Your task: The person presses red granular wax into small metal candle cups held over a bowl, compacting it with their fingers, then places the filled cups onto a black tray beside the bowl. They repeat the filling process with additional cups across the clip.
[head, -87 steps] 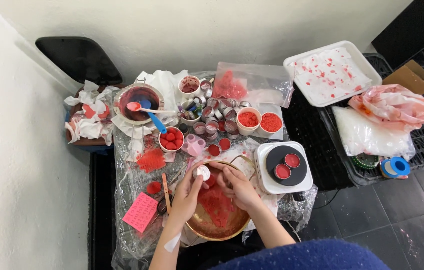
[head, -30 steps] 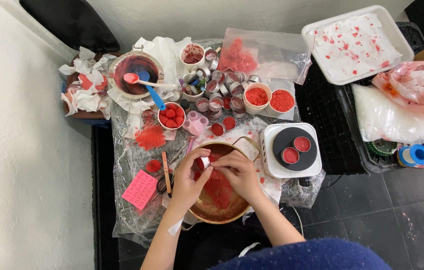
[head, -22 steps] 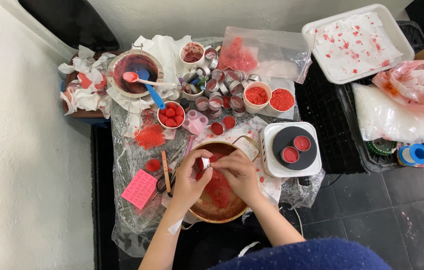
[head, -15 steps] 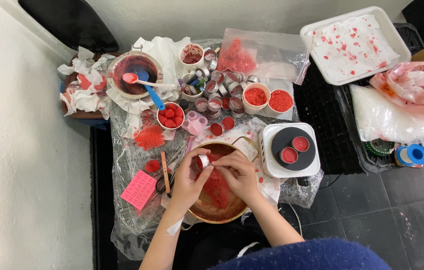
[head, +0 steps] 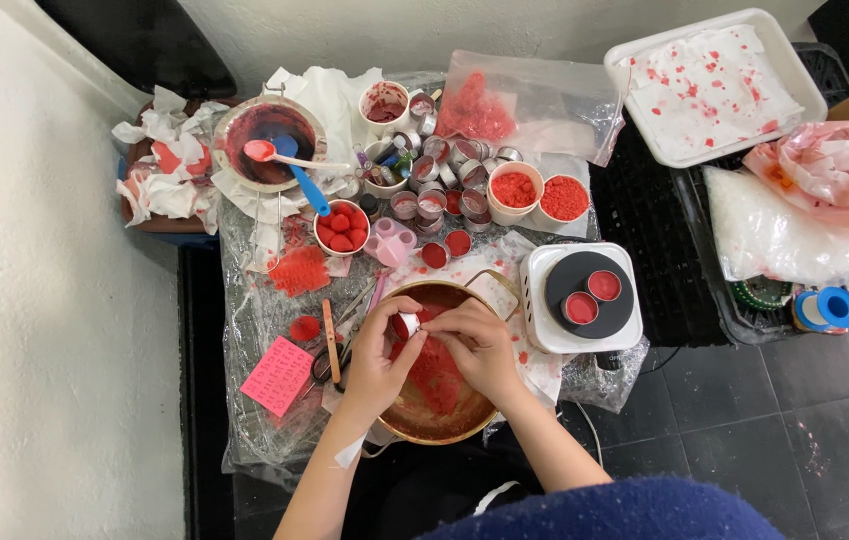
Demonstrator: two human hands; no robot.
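From above, both hands meet over the copper bowl [head: 435, 375], likely so red crumbs drop back into it. The left hand [head: 377, 352] curls closed around a small tin [head: 407, 325], steadying it; the right hand [head: 477, 345] pinches at its rim with bent fingers. Just right, a hotplate [head: 585, 297] carries two filled tins within reach.

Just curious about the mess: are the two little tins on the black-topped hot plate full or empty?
Full. Both round tins sitting on the hot plate show a smooth red fill up to the rim, with no bare metal bottom visible.
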